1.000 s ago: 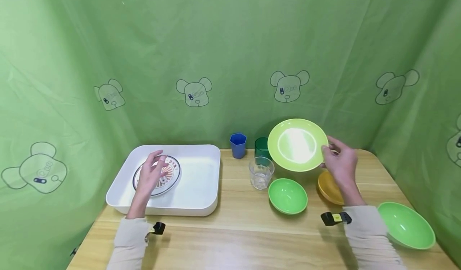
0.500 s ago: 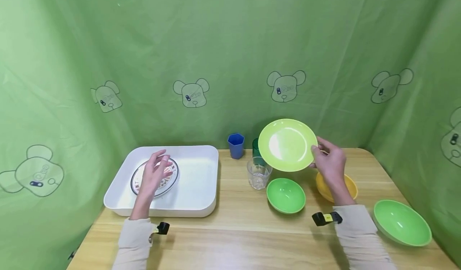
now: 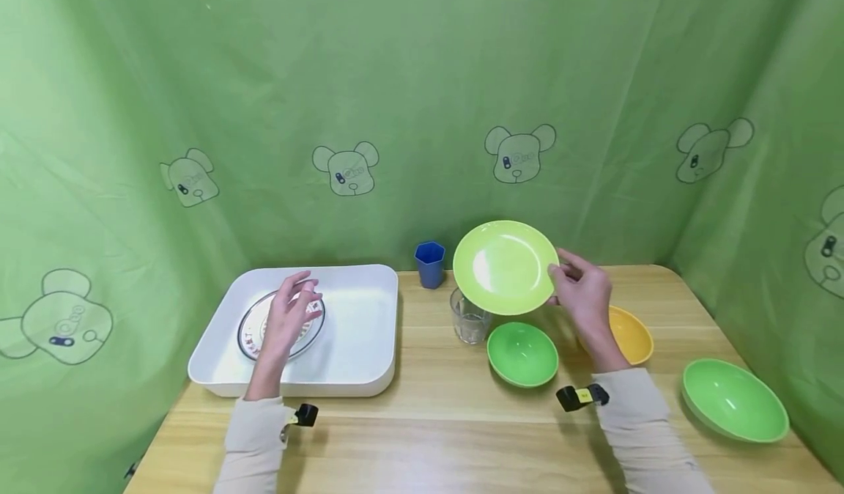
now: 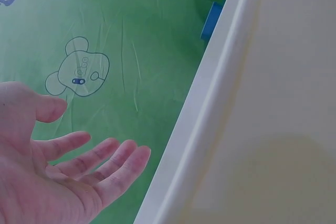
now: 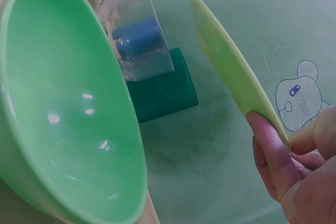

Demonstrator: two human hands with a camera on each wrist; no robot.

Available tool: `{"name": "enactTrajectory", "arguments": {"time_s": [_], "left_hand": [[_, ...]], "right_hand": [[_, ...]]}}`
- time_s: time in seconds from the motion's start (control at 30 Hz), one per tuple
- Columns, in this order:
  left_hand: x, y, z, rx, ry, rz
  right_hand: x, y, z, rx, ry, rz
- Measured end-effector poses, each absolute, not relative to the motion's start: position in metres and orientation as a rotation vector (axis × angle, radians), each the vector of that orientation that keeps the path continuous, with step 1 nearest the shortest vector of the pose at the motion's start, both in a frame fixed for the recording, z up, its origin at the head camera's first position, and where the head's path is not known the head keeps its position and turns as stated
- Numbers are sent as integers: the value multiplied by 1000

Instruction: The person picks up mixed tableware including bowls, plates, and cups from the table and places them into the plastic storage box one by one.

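Note:
A yellow-green plate (image 3: 506, 268) is tilted up in the air, its right rim pinched between thumb and fingers of my right hand (image 3: 582, 293). In the right wrist view the plate (image 5: 231, 61) appears nearly edge-on, above the cups. My left hand (image 3: 286, 322) hovers over the white tray (image 3: 363, 333), fingers loosely bent, holding nothing. Below it in the tray lies a white patterned plate (image 3: 253, 333) with a dark rim, partly hidden by the hand. The left wrist view shows the fingers (image 4: 123, 177) spread apart beside the tray's edge (image 4: 210, 103).
A blue cup (image 3: 431, 267) and a clear glass (image 3: 471, 322) stand at the back. A dark green cup (image 5: 165, 90) is hidden behind the lifted plate in the head view. A small green bowl (image 3: 523, 356), an orange dish (image 3: 631, 335) and a larger green bowl (image 3: 733, 400) sit rightward.
My right hand has carried the yellow-green plate leftward, so it now covers the dark green cup. The left hand stays over the tray with a slight shift right.

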State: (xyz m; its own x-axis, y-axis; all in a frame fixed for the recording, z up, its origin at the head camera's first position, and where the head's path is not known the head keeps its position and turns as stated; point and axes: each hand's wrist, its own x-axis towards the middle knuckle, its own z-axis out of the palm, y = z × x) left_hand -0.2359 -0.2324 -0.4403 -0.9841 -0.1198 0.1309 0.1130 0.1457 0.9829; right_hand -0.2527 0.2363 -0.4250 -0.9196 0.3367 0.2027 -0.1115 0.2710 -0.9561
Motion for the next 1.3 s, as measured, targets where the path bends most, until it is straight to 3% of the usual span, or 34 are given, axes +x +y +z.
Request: {"name": "enactTrajectory", "arguments": {"time_s": [1.3], "left_hand": [[-248,-198,-447,-65,-2110,-2041]], "right_hand": [[-258,196,-434,-222,-2000,1970]]}}
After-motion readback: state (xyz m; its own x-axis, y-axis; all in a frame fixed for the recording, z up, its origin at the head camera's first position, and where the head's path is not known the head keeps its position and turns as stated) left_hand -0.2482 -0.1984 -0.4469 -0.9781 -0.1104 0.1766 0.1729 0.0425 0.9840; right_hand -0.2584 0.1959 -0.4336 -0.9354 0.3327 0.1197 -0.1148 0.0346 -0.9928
